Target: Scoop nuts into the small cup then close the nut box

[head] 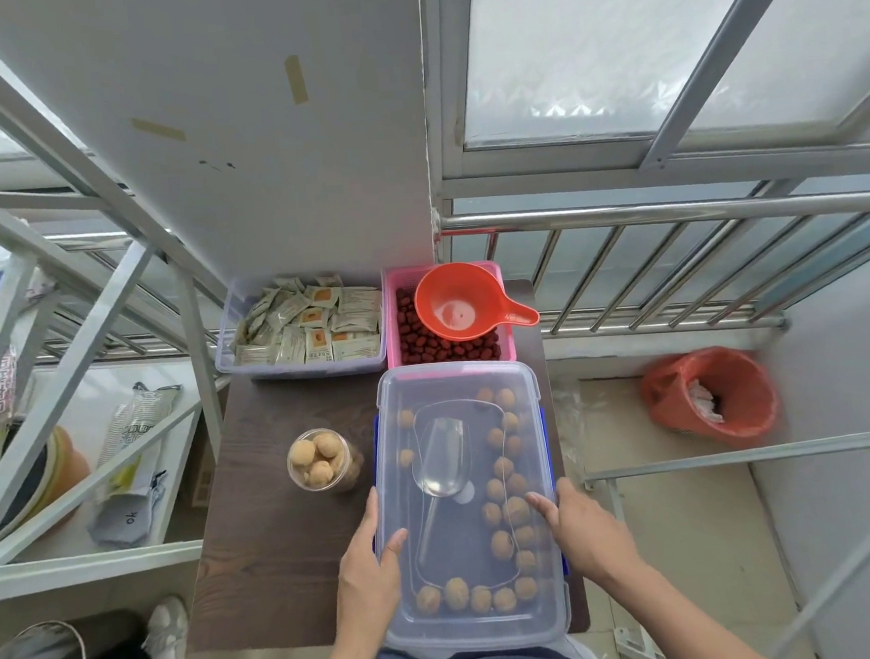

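The nut box [468, 507] lies on the dark table [273, 546] directly before the person, and its clear lid [457, 379] rests on top of it, held between both hands. The left hand [369, 555] grips the lid's left edge near the front, the thumb on top of the lid and the other fingers down the side. The right hand [577, 520] grips the opposite edge, the fingertips lying flat on the lid. Both hands are closed on the lid.

Through the lid, between the two hands, a clear scoop [440, 468] lies inside the box, its bowl pointing away from the person. Nuts [505, 478] lie along the right side under the right fingertips and along the near edge. A blue latch [564, 562] shows at the right side of the box, just behind the right hand. Whether the latches are locked I cannot tell.

The small cup [321, 460], filled with nuts, stands to the left of the left hand and farther away, a little apart from the box edge. Bare table is open around it and to the left of the left wrist.

Beyond the far edge of the lid, a pink basket [506, 345] of red dates almost touches it, with an orange ladle [459, 302] lying in it. A lilac basket [228, 343] of packets stands beside it. The box's near edge hangs over the table front, and its right edge is close to the table's right edge.
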Tool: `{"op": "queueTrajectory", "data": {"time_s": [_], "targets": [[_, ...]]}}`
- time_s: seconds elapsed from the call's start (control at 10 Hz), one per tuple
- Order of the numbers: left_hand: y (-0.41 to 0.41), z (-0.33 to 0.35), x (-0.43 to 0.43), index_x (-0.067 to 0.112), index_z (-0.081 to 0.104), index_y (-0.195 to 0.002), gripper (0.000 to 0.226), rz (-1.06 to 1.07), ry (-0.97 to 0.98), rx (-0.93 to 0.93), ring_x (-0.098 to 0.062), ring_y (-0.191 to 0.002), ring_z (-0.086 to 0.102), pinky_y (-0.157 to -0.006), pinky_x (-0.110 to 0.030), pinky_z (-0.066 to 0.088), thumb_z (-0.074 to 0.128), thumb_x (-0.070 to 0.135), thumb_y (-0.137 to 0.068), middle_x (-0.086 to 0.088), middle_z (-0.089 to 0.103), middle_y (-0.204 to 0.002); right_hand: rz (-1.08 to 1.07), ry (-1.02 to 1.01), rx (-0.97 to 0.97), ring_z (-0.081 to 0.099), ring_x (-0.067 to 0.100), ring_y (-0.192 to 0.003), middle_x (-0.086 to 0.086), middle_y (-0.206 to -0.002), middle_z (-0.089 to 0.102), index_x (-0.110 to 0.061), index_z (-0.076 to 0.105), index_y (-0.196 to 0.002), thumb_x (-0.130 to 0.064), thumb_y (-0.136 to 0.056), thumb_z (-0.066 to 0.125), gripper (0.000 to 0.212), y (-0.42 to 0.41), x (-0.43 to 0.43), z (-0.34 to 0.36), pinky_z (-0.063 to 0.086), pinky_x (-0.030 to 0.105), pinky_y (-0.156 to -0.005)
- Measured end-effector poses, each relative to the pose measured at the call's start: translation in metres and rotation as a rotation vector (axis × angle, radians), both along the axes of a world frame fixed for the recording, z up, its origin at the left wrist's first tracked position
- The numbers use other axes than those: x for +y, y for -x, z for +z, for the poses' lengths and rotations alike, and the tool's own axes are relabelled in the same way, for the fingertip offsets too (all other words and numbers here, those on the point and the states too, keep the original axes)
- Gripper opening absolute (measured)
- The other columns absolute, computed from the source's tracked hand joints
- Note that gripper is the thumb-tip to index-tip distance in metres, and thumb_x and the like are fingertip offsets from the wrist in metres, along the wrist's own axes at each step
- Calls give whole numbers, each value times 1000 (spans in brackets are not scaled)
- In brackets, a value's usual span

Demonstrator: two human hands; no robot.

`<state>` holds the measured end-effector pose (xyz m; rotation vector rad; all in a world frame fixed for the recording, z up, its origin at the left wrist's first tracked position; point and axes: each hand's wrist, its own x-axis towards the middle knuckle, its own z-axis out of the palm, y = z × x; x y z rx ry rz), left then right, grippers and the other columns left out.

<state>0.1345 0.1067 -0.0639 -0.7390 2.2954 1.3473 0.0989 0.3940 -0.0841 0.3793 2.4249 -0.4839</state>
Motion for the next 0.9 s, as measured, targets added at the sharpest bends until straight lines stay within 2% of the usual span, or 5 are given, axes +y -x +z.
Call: {"op": "queueTrajectory", "data": {"time_s": [0.1,0.2,0.4,0.7,0.9], "targets": [[1,-7,-1,19,26,-167,82,89,-21,-101,-26,-155,36,-127,-45,29,71,31,-100,-7,40,-167,-280,364,-33,61,23,-126,2,-140,57,-21,39,-147,-68,-94,53,72,1,3,-3,50,33,-91],[6,-9,-12,18,33,-163,91,195,-149,-263,-30,-139,57,-117,-47,43,79,46,-90,-9,58,-154,-384,573,-14,60,-8,-103,-8,-135,59,-19,39,-155,-52,-92,69,77,3,6,0,48,4,-75],[12,-1,-12,24,63,-122,30,-100,90,-150,-11,-98,65,-89,-40,57,64,45,-101,0,59,-117,-198,304,242,59,4,-76,-10,-85,61,-38,61,-100,-53,-91,68,19,-1,0,4,41,17,-61],[5,1,10,8,38,-161,62,-1,226,-124,-34,-140,53,-110,-44,44,53,37,-109,-12,54,-154,-115,237,259,58,3,-63,-9,-82,70,-21,66,-125,-50,-99,59,39,11,-14,16,40,16,-46],[18,38,1,24,52,-153,50,21,65,-46,-19,-136,58,-116,-42,44,60,36,-106,0,62,-150,-76,380,290,66,5,-94,-18,-117,71,-39,50,-141,-39,-99,62,43,25,-23,58,48,10,-71]]}}
